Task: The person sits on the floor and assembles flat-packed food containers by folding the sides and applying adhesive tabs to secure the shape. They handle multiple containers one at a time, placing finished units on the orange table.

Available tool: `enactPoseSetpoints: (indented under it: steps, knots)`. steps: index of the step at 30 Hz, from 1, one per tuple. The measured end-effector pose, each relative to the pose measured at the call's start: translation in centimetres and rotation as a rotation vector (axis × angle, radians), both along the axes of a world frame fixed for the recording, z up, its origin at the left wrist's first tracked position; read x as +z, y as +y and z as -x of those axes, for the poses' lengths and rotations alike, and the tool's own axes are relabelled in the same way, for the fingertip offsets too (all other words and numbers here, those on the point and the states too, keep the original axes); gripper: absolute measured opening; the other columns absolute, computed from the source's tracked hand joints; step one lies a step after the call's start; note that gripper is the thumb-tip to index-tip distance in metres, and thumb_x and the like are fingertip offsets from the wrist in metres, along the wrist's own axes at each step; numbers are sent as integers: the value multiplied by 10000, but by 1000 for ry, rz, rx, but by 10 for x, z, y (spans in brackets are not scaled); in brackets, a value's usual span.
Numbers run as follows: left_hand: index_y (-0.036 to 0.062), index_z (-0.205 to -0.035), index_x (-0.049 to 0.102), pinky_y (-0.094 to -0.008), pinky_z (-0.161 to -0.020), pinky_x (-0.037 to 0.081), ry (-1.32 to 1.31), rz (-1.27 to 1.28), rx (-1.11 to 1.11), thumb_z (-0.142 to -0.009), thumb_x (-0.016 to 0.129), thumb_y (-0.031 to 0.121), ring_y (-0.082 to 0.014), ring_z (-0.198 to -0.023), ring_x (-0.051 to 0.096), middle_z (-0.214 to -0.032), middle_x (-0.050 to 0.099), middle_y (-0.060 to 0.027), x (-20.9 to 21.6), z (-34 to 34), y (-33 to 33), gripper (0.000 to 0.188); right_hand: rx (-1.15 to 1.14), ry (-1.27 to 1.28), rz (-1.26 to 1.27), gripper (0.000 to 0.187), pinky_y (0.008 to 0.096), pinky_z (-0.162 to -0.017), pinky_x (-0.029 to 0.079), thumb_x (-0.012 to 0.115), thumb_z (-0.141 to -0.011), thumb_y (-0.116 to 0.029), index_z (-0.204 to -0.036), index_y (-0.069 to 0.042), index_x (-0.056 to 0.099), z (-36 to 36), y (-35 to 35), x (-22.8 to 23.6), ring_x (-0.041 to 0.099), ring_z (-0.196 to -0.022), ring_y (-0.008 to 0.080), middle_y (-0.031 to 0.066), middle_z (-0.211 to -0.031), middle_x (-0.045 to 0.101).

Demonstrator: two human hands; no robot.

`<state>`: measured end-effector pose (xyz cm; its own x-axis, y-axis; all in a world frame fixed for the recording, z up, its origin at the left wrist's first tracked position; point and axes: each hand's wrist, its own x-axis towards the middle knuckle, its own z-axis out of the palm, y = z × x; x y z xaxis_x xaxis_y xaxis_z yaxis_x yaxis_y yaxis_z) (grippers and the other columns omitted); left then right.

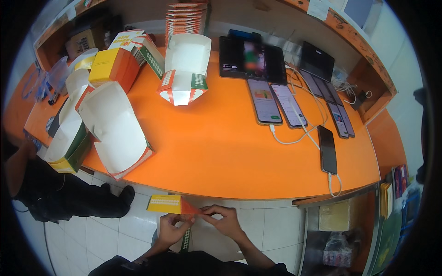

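Observation:
Just off the near edge of the orange counter [202,152], I hold a partly folded cardboard food box [165,204] with yellow, orange and green panels. My left hand [171,229] pinches its lower edge below the yellow panel. Thumb and fingers of my right hand [224,221] close on the orange corner at its right. Both hands are close together, and fingertips cover part of the folds. Open boxes with white insides lie nearby: one [110,115] at the counter's left front edge, another [188,57] standing farther back.
A stack of flat boxes [184,20] stands at the back, with a closed yellow-orange box [110,66] to its left. Right of centre lie a tablet [251,57], several phones [328,149] and white cables [304,133]. Another person's dark-clothed leg [87,198] shows at left; shelves [334,216] sit lower right.

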<state>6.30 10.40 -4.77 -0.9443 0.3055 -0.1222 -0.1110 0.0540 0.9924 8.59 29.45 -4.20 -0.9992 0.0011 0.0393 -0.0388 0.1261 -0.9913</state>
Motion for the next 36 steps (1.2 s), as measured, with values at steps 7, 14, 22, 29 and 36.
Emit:
enactPoseSetpoints:
  steps: [7,14,22,29,36]
  knots:
    - [-37,-993,599,-233,-741,486,-305,-76,54,-775,700,-1,-116,-778,629,-858,668,-77,-5,4,4,243,-137,-55,76,134,254,-753,512,711,-788,-56,-905,2,681,-3,-20,-8,636,-844,129,90,-955,673]
    - [-56,-1015,609,-247,-788,503,-319,-186,-24,-769,695,-37,-134,-825,636,-911,674,-105,-3,8,1,261,-176,-199,164,143,246,-761,491,700,-812,-95,-913,3,675,-4,-23,-15,617,-834,120,77,-927,663]
    - [-79,-937,621,-262,-783,518,-173,-209,-7,-770,696,-40,-151,-827,646,-903,671,-133,-4,15,6,187,-134,-125,209,132,263,-809,483,675,-826,-71,-917,24,665,0,-21,-16,616,-892,148,89,-959,658]
    - [-50,-895,589,-264,-775,518,-207,-298,12,-765,694,-49,-152,-833,643,-883,656,-119,-6,14,5,167,6,-224,375,192,280,-909,455,643,-851,-61,-1018,32,654,-3,-18,-19,587,-1014,169,130,-1082,637]
    - [-32,-941,557,-262,-784,505,-208,-282,33,-799,662,-28,-150,-837,631,-891,639,-94,-13,21,3,176,40,-245,395,356,297,-950,447,640,-865,-97,-1195,13,564,-8,-29,-17,549,-1097,171,124,-1185,585]
